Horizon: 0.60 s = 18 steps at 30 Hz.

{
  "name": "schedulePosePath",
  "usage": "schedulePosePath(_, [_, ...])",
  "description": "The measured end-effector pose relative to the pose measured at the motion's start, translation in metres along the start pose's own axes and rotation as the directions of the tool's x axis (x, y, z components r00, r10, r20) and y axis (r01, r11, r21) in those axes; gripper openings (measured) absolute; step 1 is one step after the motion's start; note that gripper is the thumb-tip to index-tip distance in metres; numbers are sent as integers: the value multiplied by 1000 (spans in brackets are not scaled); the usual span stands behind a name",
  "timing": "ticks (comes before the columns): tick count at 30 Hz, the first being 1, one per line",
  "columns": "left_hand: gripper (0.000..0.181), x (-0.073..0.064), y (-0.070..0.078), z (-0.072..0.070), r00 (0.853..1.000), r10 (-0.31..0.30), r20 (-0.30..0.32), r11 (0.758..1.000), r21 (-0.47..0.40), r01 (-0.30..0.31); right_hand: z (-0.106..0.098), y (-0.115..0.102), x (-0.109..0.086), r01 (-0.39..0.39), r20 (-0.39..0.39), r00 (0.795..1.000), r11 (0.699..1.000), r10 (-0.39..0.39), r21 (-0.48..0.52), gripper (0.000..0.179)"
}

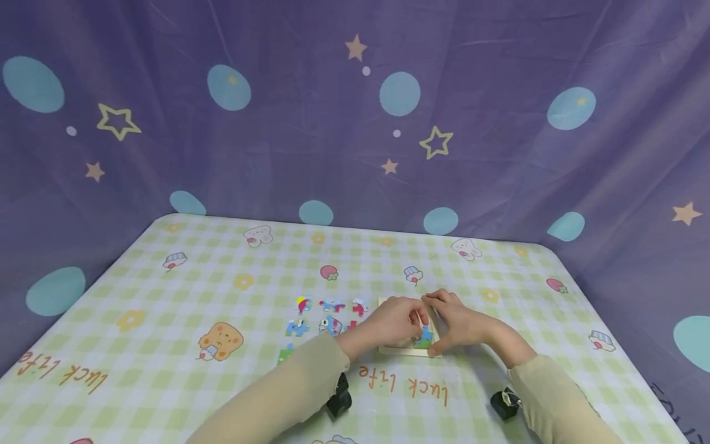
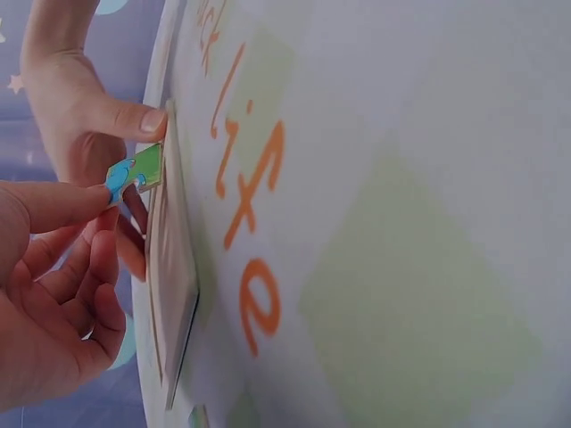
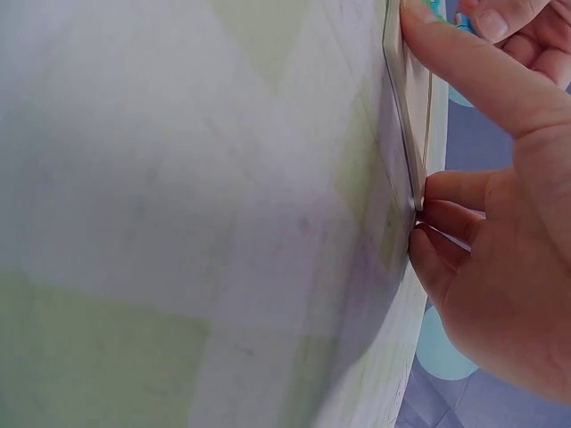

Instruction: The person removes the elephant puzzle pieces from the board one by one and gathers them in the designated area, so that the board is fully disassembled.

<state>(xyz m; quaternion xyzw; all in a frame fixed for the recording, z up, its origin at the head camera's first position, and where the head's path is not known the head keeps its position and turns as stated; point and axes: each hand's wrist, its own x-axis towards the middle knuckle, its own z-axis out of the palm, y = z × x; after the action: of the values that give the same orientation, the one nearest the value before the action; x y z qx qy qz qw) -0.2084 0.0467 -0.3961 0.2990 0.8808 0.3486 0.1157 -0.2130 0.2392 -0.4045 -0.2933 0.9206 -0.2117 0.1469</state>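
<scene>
My left hand [image 1: 396, 320] pinches a blue-and-green jigsaw piece [image 2: 134, 174] between thumb and fingertip, over the right part of a shallow wooden puzzle tray [image 1: 403, 352]. In the left wrist view the piece stands tilted, its green end right at the tray's rim. My right hand [image 1: 463, 324] holds the tray at its right side. Its thumb lies on the near rim, and the other fingers bend against the edge farther round, as the right wrist view shows at the tray corner [image 3: 416, 192]. Much of the tray's inside is hidden behind the left hand.
Loose jigsaw pieces lie in rows left of the tray, among them a yellow-and-red one [image 1: 302, 304], a blue one [image 1: 297, 328] and a green one [image 1: 285, 353]. A checked cloth [image 1: 244, 382] covers the table. Behind it hangs a purple curtain [image 1: 310, 154].
</scene>
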Motion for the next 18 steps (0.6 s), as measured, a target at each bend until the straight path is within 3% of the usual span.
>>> schedulePosePath(9, [12, -12, -1, -19, 999, -40, -11, 999, 2, 40, 1, -1, -1, -26, 1, 1000, 1000, 26, -3, 102])
schedulePosePath(18, [13, -29, -19, -37, 998, -62, 1, 997, -38, 62, 1, -1, 1, -31, -9, 999, 999, 31, -13, 102])
